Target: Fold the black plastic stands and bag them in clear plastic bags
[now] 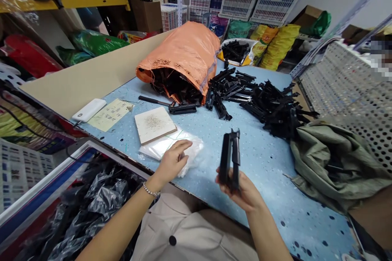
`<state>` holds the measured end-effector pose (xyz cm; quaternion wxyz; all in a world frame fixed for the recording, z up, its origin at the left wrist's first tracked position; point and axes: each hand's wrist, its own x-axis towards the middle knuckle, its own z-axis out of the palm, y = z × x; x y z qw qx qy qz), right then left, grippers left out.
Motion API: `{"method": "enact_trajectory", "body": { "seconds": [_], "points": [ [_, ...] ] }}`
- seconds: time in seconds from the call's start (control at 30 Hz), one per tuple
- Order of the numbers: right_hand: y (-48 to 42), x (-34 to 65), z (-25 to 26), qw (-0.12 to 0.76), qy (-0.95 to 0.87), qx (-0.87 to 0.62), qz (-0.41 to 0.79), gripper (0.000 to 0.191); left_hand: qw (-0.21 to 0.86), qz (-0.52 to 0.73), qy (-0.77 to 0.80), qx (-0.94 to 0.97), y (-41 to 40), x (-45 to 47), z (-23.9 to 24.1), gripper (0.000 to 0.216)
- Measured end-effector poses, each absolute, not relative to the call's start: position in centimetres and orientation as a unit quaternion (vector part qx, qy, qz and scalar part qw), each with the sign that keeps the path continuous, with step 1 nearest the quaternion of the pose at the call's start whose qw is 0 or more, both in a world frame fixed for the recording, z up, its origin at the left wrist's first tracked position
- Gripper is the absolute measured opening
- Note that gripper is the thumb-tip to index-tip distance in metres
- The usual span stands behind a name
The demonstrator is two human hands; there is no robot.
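Observation:
Two long black parts (229, 155), side by side and upright, are gripped in my right hand (241, 191) above the near edge of the table. They look like slim hinged brackets, but their exact kind is unclear. My left hand (173, 159) is over a stack of clear plastic bags (192, 151), its fingers bent and a gap between them and the thumb. Whether its fingertips touch the bags I cannot tell. A square whitish board (155, 124) with brown specks lies on the stack's far side.
An orange woven sack (186, 49) spills black parts onto the blue table (190, 120). A heap of black parts (272, 106) lies at right, beside a green sack (333, 151). A crate (88, 144) with plastic-wrapped black parts stands at lower left. A white power bank (88, 110) lies near a paper note (110, 115).

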<state>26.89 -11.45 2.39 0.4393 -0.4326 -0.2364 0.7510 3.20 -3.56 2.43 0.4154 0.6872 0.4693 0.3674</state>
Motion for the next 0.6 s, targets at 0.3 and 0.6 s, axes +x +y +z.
{"method": "enact_trajectory", "body": {
  "seconds": [0.3,0.6],
  "points": [
    [-14.0,24.6,-0.9,0.437,-0.120,-0.405,0.794,0.033,0.313,0.321,0.297,0.843,-6.3,5.1,1.9,0.070],
    [-12.3,22.7,0.3,0.459,-0.398,-0.623,0.493,0.056,0.345,0.266,0.286,0.853,-11.1,4.7,4.4,0.054]
  ]
}}
